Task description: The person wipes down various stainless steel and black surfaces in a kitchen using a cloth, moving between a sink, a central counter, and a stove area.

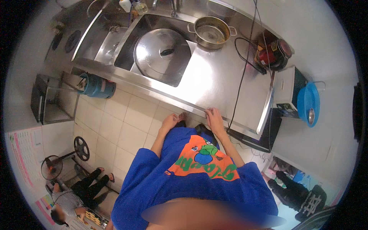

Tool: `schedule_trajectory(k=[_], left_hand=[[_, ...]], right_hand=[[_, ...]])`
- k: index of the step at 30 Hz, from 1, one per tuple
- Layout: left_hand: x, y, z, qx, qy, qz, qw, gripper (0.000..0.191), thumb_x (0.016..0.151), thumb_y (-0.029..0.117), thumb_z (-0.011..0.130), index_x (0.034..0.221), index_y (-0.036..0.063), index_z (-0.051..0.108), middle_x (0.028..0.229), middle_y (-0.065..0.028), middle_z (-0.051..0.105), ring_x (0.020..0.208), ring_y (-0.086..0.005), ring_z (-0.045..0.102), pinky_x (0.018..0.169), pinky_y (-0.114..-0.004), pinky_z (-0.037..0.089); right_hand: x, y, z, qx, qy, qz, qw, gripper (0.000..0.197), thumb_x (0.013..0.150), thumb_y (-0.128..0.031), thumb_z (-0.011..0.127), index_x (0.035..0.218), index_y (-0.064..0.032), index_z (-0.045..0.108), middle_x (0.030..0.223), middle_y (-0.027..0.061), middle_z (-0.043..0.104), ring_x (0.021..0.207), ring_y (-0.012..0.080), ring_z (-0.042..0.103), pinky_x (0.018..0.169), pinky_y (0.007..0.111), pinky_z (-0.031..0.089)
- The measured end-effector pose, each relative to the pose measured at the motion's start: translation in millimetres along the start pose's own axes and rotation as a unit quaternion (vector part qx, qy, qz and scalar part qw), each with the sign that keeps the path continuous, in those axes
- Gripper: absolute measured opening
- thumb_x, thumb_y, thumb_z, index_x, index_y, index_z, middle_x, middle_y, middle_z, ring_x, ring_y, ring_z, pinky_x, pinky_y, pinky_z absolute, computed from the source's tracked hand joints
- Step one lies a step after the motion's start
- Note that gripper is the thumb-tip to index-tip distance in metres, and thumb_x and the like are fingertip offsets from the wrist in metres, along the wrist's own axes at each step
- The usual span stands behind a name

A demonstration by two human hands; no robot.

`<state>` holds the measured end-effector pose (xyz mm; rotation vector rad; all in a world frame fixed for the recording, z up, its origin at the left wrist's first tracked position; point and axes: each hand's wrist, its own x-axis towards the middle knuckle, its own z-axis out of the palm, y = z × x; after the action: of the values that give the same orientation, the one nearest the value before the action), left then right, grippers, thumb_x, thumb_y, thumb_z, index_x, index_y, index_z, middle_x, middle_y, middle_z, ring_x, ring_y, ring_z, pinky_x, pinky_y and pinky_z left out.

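My right hand (213,117) rests its fingertips on the front rim of a stainless steel sink counter (207,77). Lower and to the left, my left hand (170,120) hangs in front of my blue shirt, fingers loosely curled; whether they hold anything cannot be made out. A large round metal lid (155,61) with a dark handle covers much of the sink basin (126,54). Behind and right of it, a two-handled metal pot (211,36) stands at the counter's back, with some liquid or shine at its bottom. Neither the lid nor the pot is touched by my hands.
A black cable (243,77) hangs across the counter near a red and black appliance (273,56). Further right is a blue plastic basin (306,100). A blue gas cylinder (99,85) stands on the floor at left. Another person (69,199) sits at lower left near a fan (51,167).
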<state>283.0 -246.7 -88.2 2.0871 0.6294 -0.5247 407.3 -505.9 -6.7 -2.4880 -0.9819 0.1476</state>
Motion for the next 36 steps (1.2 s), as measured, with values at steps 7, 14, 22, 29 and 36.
schedule_trajectory(k=[7, 14, 22, 29, 36], left_hand=[[-30.8, -152.1, 18.3, 0.056, 0.078, -0.083, 0.992, 0.034, 0.085, 0.035, 0.050, 0.088, 0.0045, 0.066, 0.082, -0.0229, 0.067, 0.085, -0.0300, 0.068, 0.079, -0.042, 0.052], [-70.2, -154.9, 74.7, -0.027, 0.070, -0.236, 0.969, 0.048, 0.087, 0.047, 0.050, 0.080, 0.0035, 0.067, 0.076, -0.0218, 0.066, 0.080, -0.0338, 0.066, 0.078, -0.044, 0.050], [-161.7, -102.9, 153.1, -0.180, 0.128, -0.164, 0.962, 0.055, 0.087, 0.053, 0.050, 0.076, 0.0019, 0.067, 0.074, -0.0219, 0.065, 0.077, -0.0364, 0.064, 0.075, -0.045, 0.049], [-267.7, -82.9, 181.1, -0.185, 0.282, -0.142, 0.930, 0.050, 0.085, 0.052, 0.053, 0.084, 0.0049, 0.070, 0.078, -0.0216, 0.065, 0.077, -0.0391, 0.063, 0.072, -0.048, 0.048], [-276.9, -52.3, 199.5, -0.318, 0.237, -0.404, 0.825, 0.037, 0.077, 0.043, 0.063, 0.090, 0.0100, 0.073, 0.094, -0.0167, 0.069, 0.089, -0.0340, 0.065, 0.080, -0.045, 0.051]], right_hand=[[5.9, -15.7, -9.1, 0.008, -0.020, -0.044, 0.999, 0.030, 0.080, -0.002, 0.058, 0.110, -0.0067, 0.059, 0.105, 0.0132, 0.055, 0.097, 0.0327, 0.053, 0.084, 0.041, 0.046], [16.0, -4.3, -21.4, 0.026, -0.077, -0.105, 0.991, 0.032, 0.078, -0.004, 0.063, 0.109, -0.0088, 0.060, 0.098, 0.0117, 0.057, 0.093, 0.0318, 0.055, 0.080, 0.041, 0.047], [32.9, -11.5, 0.7, 0.131, -0.166, -0.149, 0.966, 0.036, 0.075, 0.002, 0.063, 0.109, -0.0077, 0.058, 0.103, 0.0152, 0.055, 0.096, 0.0354, 0.055, 0.081, 0.042, 0.046], [33.7, -67.9, 8.2, 0.147, -0.197, -0.249, 0.937, 0.038, 0.077, 0.004, 0.061, 0.114, -0.0040, 0.056, 0.105, 0.0152, 0.050, 0.095, 0.0315, 0.054, 0.080, 0.038, 0.047], [43.5, -120.9, 68.5, 0.068, -0.457, -0.419, 0.782, 0.034, 0.076, -0.002, 0.068, 0.109, -0.0051, 0.060, 0.100, 0.0144, 0.056, 0.079, 0.0284, 0.060, 0.070, 0.036, 0.049]])
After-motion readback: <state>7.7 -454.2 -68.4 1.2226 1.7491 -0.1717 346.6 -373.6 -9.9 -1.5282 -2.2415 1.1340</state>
